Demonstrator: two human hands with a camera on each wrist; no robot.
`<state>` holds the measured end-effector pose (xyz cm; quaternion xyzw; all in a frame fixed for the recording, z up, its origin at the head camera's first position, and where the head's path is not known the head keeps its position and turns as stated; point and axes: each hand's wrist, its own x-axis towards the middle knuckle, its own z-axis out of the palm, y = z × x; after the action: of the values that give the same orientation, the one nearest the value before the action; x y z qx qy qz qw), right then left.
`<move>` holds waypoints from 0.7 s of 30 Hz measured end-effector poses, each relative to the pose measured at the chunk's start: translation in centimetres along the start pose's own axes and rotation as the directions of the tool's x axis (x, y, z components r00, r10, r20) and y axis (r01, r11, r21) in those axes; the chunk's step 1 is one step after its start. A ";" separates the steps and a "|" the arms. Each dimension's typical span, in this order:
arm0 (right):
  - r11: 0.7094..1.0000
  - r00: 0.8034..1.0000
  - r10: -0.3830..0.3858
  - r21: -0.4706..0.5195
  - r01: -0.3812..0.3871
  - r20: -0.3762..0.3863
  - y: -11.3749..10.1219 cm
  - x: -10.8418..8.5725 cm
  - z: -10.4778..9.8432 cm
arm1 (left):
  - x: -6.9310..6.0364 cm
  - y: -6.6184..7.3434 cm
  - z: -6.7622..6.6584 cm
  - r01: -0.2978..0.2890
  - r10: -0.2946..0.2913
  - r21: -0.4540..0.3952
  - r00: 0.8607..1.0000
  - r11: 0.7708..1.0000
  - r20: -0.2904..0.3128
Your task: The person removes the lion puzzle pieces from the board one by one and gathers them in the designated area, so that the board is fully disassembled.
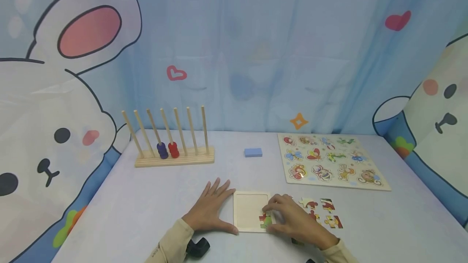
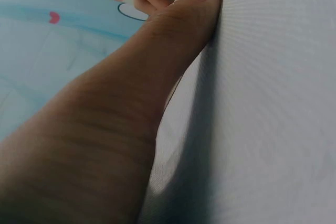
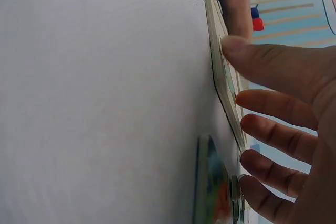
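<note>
A square wooden puzzle tray lies flat on the table, with red and green jigsaw pieces in its lower right corner. My left hand rests spread on the table, its thumb and index fingertip at the tray's left side. Over the tray's right side is my right hand, its thumb and fingertips apart around the pieces in the corner. In the right wrist view the thumb touches near the tray rim, and nothing shows pinched. Several loose jigsaw pieces lie right of that hand, partly hidden by it.
A wooden peg rack with purple and red beads stands at the back left. Behind the tray lies a blue block. A picture board with insects is at the back right. A patterned curtain hangs behind the table.
</note>
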<state>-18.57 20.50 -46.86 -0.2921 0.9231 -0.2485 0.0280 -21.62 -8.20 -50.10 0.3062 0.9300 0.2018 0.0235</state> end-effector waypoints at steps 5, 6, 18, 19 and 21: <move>1.000 1.000 -0.008 -0.016 0.008 -0.003 -0.2 0.0 0.0 | -0.1 0.1 -0.1 -0.003 0.003 -0.004 1.000 1.000 -0.005; 1.000 1.000 -0.010 -0.018 0.010 -0.006 -0.2 -0.1 0.0 | -0.1 0.1 -0.1 -0.005 0.005 -0.005 1.000 1.000 -0.007; 1.000 1.000 0.008 0.031 -0.007 -0.023 -0.1 -0.2 0.4 | -0.1 0.1 0.0 -0.007 0.007 0.000 1.000 1.000 -0.004; 0.999 1.000 0.006 0.033 -0.006 -0.023 -0.1 -0.2 0.4 | -0.1 0.1 -0.1 -0.009 0.009 -0.003 1.000 1.000 -0.006; 0.999 1.000 0.006 0.037 -0.005 -0.023 -0.2 -0.1 0.3 | -0.1 0.2 -0.1 -0.008 0.008 -0.003 1.000 1.000 -0.005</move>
<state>-18.30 20.33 -47.10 -0.2860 0.9196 -0.2685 0.0236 -21.50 -8.17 -49.94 0.3096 0.9285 0.2038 0.0207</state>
